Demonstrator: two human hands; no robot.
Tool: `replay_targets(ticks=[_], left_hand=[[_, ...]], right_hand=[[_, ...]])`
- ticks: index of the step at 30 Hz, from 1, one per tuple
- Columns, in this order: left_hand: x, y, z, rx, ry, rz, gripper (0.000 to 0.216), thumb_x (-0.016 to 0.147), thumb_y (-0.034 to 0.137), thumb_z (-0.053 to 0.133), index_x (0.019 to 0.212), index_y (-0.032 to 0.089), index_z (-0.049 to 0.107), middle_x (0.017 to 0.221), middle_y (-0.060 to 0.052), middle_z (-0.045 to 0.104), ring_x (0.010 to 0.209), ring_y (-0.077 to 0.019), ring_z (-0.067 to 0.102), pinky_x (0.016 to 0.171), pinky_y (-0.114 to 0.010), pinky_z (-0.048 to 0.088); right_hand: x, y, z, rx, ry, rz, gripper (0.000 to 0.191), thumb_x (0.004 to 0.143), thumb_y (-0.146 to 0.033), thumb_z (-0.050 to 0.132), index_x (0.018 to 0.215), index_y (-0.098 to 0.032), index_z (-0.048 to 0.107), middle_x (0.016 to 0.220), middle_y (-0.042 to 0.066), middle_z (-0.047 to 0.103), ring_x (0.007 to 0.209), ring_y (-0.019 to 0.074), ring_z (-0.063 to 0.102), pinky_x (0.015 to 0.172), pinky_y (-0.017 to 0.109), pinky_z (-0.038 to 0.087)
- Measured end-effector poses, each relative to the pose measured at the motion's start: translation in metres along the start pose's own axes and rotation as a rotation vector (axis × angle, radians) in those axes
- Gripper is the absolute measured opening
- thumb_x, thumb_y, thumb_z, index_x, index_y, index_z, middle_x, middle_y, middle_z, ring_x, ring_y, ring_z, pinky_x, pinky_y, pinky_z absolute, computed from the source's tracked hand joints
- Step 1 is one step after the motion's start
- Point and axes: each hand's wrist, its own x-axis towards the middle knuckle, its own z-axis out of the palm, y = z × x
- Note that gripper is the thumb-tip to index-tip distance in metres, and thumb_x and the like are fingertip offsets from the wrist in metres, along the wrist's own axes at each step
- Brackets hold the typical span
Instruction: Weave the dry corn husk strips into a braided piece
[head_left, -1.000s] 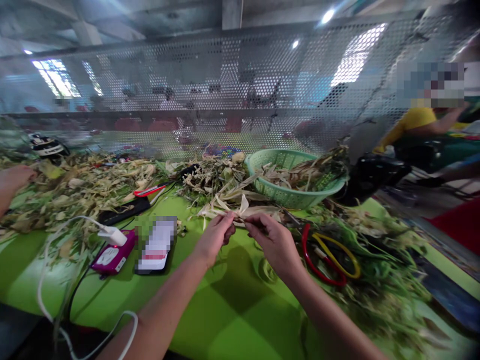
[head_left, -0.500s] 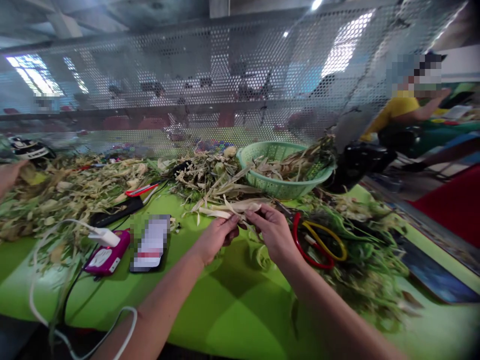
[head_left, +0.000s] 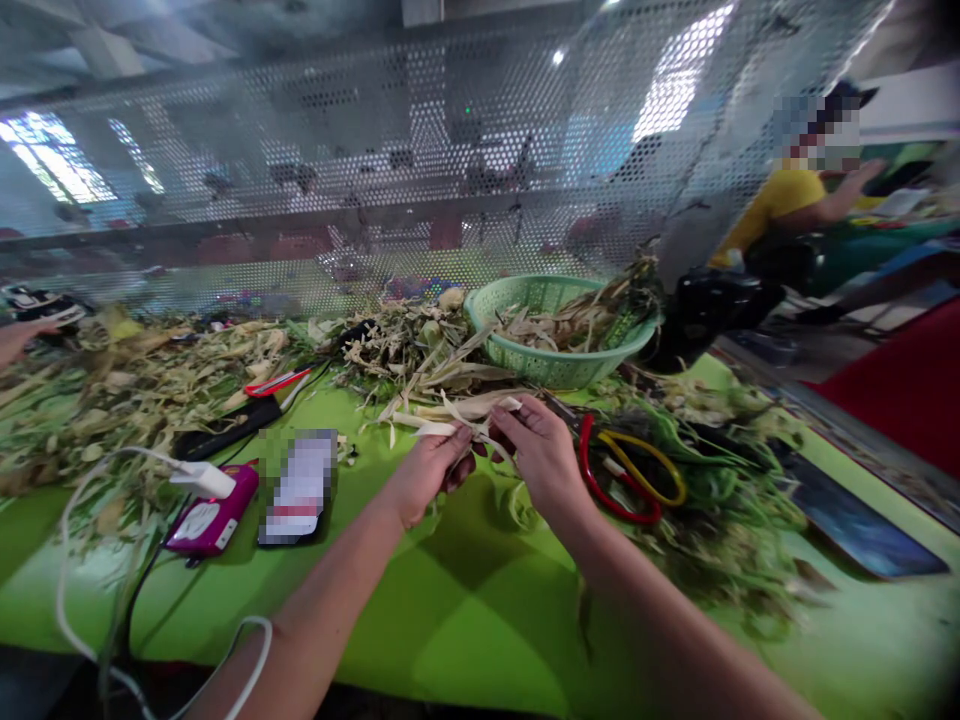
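Observation:
Both hands meet over the green tabletop, pinching pale dried leaf strips [head_left: 427, 424] that look like husk. My left hand [head_left: 433, 466] is closed, thumb and fingers pressed on the strips' near end. My right hand [head_left: 534, 442] is closed close beside it, fingertips on the same bundle; the exact hold is partly hidden by the fingers. Beyond the hands lies a heap of dry leaves and stalks [head_left: 420, 345]. A pair of scissors with red and yellow handles [head_left: 646, 468] lies just right of my right hand.
A light green plastic basket [head_left: 570, 370] holds dried leaves. A phone [head_left: 300, 488] and a magenta power box [head_left: 214, 512] with a white cable lie left. A red-handled tool [head_left: 277, 382] lies beyond them. Green plant scraps [head_left: 720, 520] spread right. Another person's hand [head_left: 22, 340] shows far left.
The view has shifted slightly, moving the surroundings a little left and up. My right hand has tilted slightly at the strips; both hands keep hold of them.

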Motion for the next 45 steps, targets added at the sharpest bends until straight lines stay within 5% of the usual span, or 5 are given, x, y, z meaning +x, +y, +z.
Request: replay_targets(ticks=[25,29,32,39,45], left_hand=[[-0.003,0.005,0.001,0.094,-0.012,0.009,0.040,0.079,0.055,0.057,0.076,0.015,0.058,0.056,0.002,0.051,0.050,-0.0075,0.041,0.051,-0.021,0.028],[-0.001,0.003,-0.004,0.070,0.099,0.044,0.041,0.081,0.056,0.053,0.078,0.015,0.059,0.057,0.001,0.054,0.052,-0.0102,0.048,0.053,-0.023,0.036],[0.001,0.002,-0.008,0.028,0.173,0.082,0.039,0.082,0.055,0.052,0.074,0.016,0.054,0.059,0.001,0.055,0.054,-0.0116,0.052,0.056,-0.024,0.041],[0.005,0.002,-0.007,-0.146,0.249,0.055,0.036,0.074,0.048,0.065,0.075,0.017,0.047,0.053,0.008,0.033,0.044,-0.0049,0.026,0.042,-0.019,0.016],[0.005,-0.001,-0.002,-0.274,0.330,0.003,0.038,0.068,0.045,0.070,0.069,0.018,0.043,0.053,0.009,0.032,0.045,-0.0046,0.026,0.045,-0.021,0.015]], right_hand=[[-0.002,-0.007,-0.003,-0.098,0.043,-0.065,0.028,0.083,-0.044,0.056,0.072,-0.022,0.043,0.053,-0.005,0.050,0.039,0.0076,0.036,0.037,0.020,0.027],[0.001,-0.004,-0.008,-0.209,-0.033,-0.082,0.030,0.083,-0.051,0.056,0.090,-0.022,0.052,0.068,-0.003,0.058,0.052,0.0110,0.049,0.047,0.022,0.040],[0.000,0.001,-0.011,-0.450,-0.147,-0.116,0.028,0.084,-0.050,0.055,0.080,-0.021,0.054,0.065,-0.003,0.055,0.056,0.0120,0.050,0.051,0.022,0.039],[-0.005,0.000,-0.002,-0.841,-0.336,-0.232,0.025,0.088,-0.035,0.048,0.068,-0.022,0.046,0.057,-0.003,0.049,0.053,0.0124,0.043,0.051,0.024,0.029],[-0.010,0.002,0.003,-0.941,-0.456,-0.380,0.022,0.088,-0.027,0.044,0.067,-0.021,0.044,0.063,-0.001,0.050,0.057,0.0131,0.042,0.055,0.025,0.028]])
